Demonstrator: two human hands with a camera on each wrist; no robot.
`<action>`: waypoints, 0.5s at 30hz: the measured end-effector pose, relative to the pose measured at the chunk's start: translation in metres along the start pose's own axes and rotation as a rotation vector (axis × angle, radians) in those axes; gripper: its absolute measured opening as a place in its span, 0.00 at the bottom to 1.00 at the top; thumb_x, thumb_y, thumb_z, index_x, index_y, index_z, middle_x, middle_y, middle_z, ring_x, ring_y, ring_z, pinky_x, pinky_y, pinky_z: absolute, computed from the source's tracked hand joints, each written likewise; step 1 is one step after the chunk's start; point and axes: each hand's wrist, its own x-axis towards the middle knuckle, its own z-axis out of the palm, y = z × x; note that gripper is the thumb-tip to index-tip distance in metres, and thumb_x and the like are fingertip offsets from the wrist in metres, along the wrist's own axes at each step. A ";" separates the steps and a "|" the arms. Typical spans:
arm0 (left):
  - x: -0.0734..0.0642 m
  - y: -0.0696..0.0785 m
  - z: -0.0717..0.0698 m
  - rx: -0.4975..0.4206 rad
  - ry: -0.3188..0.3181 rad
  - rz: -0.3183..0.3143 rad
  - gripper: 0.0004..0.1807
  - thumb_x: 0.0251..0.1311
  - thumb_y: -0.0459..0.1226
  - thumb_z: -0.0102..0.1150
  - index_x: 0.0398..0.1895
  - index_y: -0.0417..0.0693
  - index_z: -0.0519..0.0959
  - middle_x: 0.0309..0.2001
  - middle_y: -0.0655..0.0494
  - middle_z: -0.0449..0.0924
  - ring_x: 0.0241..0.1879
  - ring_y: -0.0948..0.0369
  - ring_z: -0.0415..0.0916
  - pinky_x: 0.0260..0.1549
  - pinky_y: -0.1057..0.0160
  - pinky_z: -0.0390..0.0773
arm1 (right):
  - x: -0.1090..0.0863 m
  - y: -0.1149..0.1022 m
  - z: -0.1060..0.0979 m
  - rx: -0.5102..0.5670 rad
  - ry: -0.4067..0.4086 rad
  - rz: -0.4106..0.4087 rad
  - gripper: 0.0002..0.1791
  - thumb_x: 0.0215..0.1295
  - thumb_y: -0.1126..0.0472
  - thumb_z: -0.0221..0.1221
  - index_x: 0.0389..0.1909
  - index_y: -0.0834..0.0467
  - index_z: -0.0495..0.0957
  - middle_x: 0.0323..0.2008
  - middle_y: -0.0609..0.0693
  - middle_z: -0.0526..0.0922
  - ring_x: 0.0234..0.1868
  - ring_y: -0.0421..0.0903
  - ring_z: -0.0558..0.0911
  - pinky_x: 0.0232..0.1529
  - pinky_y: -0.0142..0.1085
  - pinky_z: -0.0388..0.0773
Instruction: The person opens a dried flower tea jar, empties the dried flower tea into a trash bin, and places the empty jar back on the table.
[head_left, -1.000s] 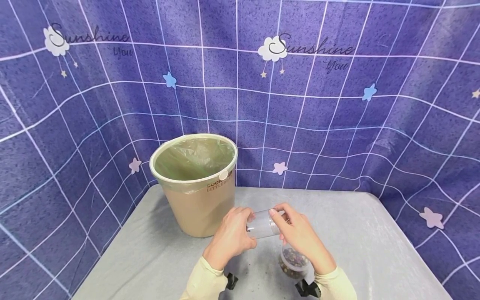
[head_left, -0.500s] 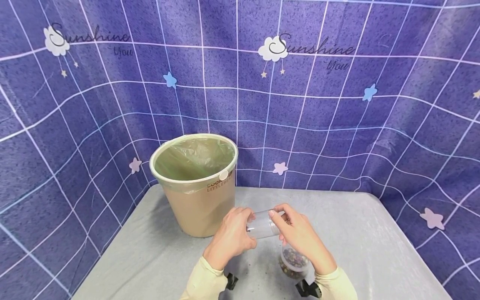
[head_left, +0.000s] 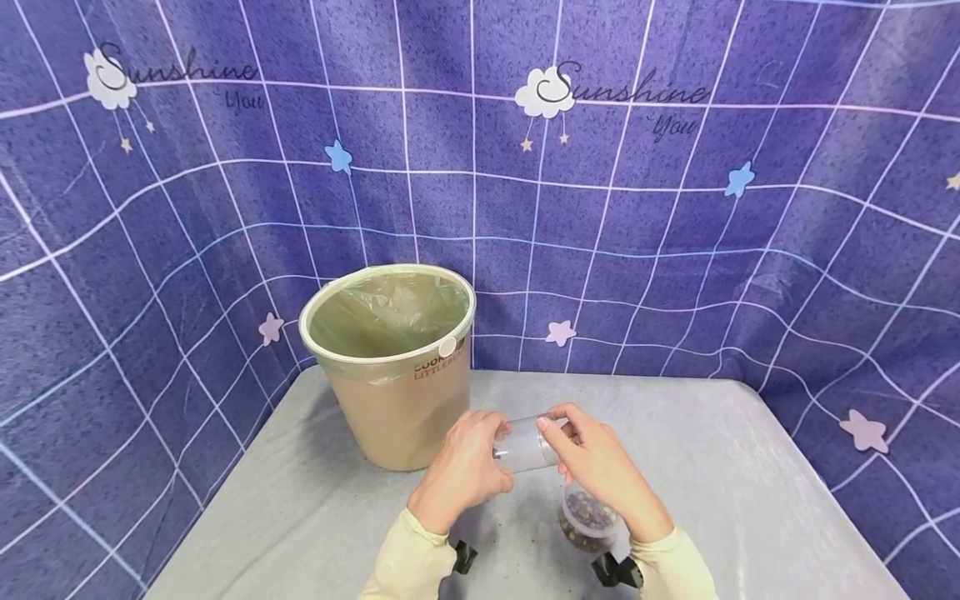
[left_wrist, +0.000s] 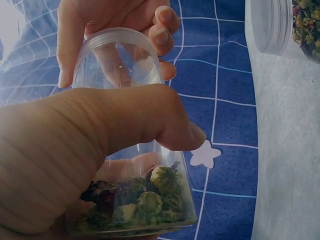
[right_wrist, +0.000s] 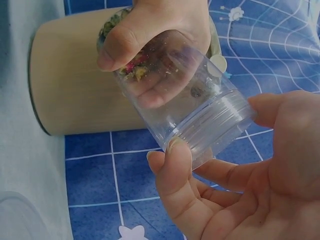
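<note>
We see the left hand wrapped round the lower part of a clear jar, thumb over one side. The right hand has fingers and thumb pinching the jar's ridged end; can't tell if that's a lid or the neck. Jar is tipped on its side between both hands, above the table, just in front of the bin. Left wrist view gives us dried flowers gathered at the jar's base, greenish-yellow buds plus darker bits. Second round container, also with dried flowers, sits on the table near the right wrist. Tan bin with green liner stands behind the left hand. Purple gridded cloth behind; pale sleeves on both arms.
</note>
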 end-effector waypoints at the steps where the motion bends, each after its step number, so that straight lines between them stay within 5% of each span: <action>1: 0.000 0.000 0.000 -0.001 0.000 0.000 0.27 0.26 0.36 0.78 0.40 0.50 0.81 0.35 0.55 0.82 0.36 0.59 0.72 0.40 0.59 0.77 | 0.000 0.000 0.000 -0.001 0.001 0.000 0.20 0.74 0.36 0.55 0.52 0.45 0.80 0.25 0.45 0.82 0.17 0.47 0.81 0.22 0.37 0.77; 15: 0.001 0.001 0.000 0.001 -0.005 0.001 0.27 0.26 0.36 0.78 0.39 0.50 0.81 0.34 0.57 0.81 0.37 0.59 0.72 0.40 0.59 0.77 | 0.001 0.001 -0.001 -0.012 -0.006 -0.002 0.22 0.74 0.36 0.55 0.55 0.46 0.79 0.26 0.46 0.82 0.18 0.49 0.82 0.23 0.37 0.78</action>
